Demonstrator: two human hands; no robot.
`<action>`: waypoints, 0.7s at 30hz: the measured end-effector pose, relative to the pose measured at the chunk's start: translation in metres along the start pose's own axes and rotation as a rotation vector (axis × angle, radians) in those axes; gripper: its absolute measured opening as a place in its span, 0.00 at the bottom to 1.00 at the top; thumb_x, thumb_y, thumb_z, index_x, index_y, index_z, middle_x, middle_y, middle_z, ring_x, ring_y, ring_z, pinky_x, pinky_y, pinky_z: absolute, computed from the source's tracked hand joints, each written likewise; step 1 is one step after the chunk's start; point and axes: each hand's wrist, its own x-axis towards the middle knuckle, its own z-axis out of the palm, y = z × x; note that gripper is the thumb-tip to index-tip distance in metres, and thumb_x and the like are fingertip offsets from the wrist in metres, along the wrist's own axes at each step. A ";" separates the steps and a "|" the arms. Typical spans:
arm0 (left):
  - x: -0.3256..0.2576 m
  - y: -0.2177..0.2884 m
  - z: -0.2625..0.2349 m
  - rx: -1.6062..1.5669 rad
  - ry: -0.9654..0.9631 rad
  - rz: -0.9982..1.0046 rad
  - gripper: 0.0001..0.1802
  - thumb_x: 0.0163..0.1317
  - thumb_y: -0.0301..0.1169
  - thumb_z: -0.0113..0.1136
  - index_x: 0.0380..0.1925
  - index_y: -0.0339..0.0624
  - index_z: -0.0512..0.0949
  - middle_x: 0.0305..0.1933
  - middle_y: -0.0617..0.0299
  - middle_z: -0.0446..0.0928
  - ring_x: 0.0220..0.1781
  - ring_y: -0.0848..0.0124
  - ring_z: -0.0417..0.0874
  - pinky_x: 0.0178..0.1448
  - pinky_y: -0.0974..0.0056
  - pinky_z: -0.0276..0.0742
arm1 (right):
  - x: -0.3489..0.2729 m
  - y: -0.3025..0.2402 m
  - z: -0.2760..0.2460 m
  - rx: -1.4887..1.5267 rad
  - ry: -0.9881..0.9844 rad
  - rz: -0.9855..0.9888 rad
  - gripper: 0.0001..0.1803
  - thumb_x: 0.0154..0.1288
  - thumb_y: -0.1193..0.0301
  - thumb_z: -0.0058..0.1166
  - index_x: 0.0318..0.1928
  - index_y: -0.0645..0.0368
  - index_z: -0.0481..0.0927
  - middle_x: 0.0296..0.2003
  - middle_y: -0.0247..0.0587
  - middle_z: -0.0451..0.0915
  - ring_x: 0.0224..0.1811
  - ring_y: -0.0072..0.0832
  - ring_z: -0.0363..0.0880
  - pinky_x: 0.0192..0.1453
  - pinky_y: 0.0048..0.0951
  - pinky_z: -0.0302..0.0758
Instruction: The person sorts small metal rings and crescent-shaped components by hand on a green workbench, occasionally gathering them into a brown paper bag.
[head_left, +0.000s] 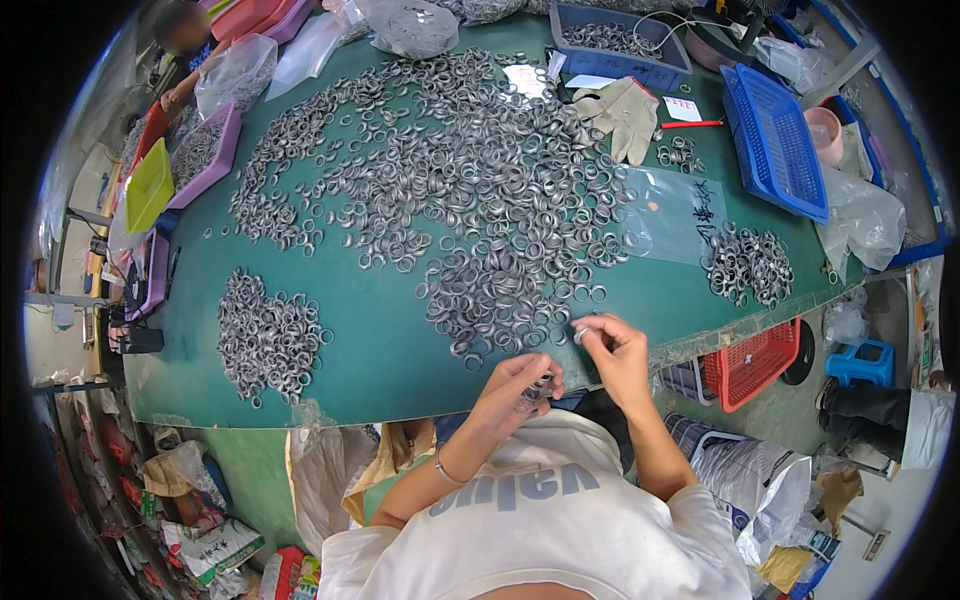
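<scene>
Loose grey metal rings cover the middle of a green-topped table in a wide heap. My left hand, at the table's near edge, is curled around several metal rings. Just to its right, my right hand pinches a single ring between thumb and fingertips, close to the heap's near right side. A separate pile of rings lies on the left of the table. Another, smaller pile sits near the right edge.
A clear plastic bag, a work glove and a red pen lie at the right. Blue baskets stand beyond them. A blue-grey bin holds rings at the back. A person is at the far left.
</scene>
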 end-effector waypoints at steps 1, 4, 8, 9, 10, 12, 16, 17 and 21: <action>0.002 -0.001 0.001 0.024 0.048 -0.033 0.17 0.66 0.40 0.54 0.45 0.38 0.77 0.34 0.62 0.77 0.32 0.77 0.77 0.26 0.74 0.68 | -0.006 -0.007 0.002 -0.020 -0.018 -0.007 0.08 0.54 0.83 0.54 0.35 0.64 0.82 0.24 0.39 0.77 0.22 0.22 0.72 0.28 0.22 0.68; 0.004 0.002 0.015 0.087 0.161 -0.021 0.17 0.66 0.42 0.55 0.41 0.37 0.78 0.32 0.62 0.78 0.32 0.77 0.77 0.25 0.74 0.69 | -0.018 -0.017 0.012 -0.098 -0.063 -0.107 0.10 0.54 0.82 0.55 0.38 0.62 0.81 0.25 0.37 0.74 0.22 0.21 0.70 0.27 0.22 0.68; 0.007 0.001 0.002 0.252 0.036 0.024 0.17 0.64 0.40 0.58 0.38 0.35 0.79 0.30 0.59 0.79 0.28 0.77 0.78 0.22 0.76 0.67 | -0.014 -0.024 0.003 -0.120 -0.307 -0.078 0.14 0.54 0.84 0.54 0.43 0.62 0.78 0.25 0.30 0.68 0.25 0.15 0.67 0.30 0.19 0.66; 0.007 0.001 -0.001 0.254 -0.003 -0.001 0.17 0.64 0.40 0.58 0.38 0.34 0.79 0.30 0.59 0.79 0.27 0.76 0.78 0.21 0.76 0.66 | -0.010 -0.021 -0.002 0.006 -0.402 -0.001 0.16 0.54 0.84 0.55 0.45 0.62 0.77 0.25 0.29 0.68 0.25 0.15 0.66 0.30 0.18 0.66; 0.007 0.001 -0.003 0.256 -0.043 -0.025 0.17 0.63 0.39 0.59 0.39 0.34 0.79 0.29 0.59 0.79 0.26 0.76 0.79 0.20 0.77 0.66 | -0.006 -0.018 -0.005 0.133 -0.497 0.077 0.17 0.54 0.84 0.55 0.47 0.62 0.76 0.26 0.28 0.68 0.25 0.15 0.65 0.30 0.18 0.66; 0.004 0.005 0.000 0.232 -0.107 -0.045 0.16 0.63 0.38 0.59 0.40 0.33 0.79 0.29 0.58 0.79 0.25 0.75 0.79 0.18 0.77 0.66 | -0.001 -0.014 -0.009 0.311 -0.648 0.172 0.22 0.55 0.83 0.56 0.53 0.63 0.71 0.27 0.26 0.67 0.25 0.13 0.62 0.30 0.16 0.66; 0.004 0.012 -0.003 0.261 -0.264 -0.076 0.16 0.63 0.37 0.59 0.43 0.35 0.79 0.31 0.59 0.80 0.27 0.78 0.79 0.18 0.77 0.66 | 0.000 -0.025 -0.011 0.238 -0.757 0.129 0.23 0.56 0.76 0.59 0.54 0.60 0.72 0.26 0.25 0.66 0.28 0.14 0.64 0.31 0.19 0.63; 0.004 0.011 -0.004 0.266 -0.286 -0.080 0.16 0.63 0.37 0.59 0.43 0.35 0.79 0.32 0.58 0.80 0.28 0.77 0.80 0.18 0.77 0.66 | 0.004 -0.024 -0.014 0.186 -0.804 0.088 0.24 0.56 0.76 0.59 0.55 0.60 0.71 0.26 0.25 0.67 0.29 0.14 0.64 0.32 0.19 0.64; 0.004 0.008 -0.005 0.220 -0.279 -0.091 0.15 0.63 0.35 0.58 0.44 0.35 0.79 0.36 0.56 0.80 0.28 0.76 0.80 0.18 0.78 0.66 | 0.015 -0.037 -0.025 0.249 -0.903 0.089 0.26 0.55 0.82 0.58 0.56 0.62 0.71 0.29 0.29 0.67 0.35 0.19 0.68 0.43 0.25 0.70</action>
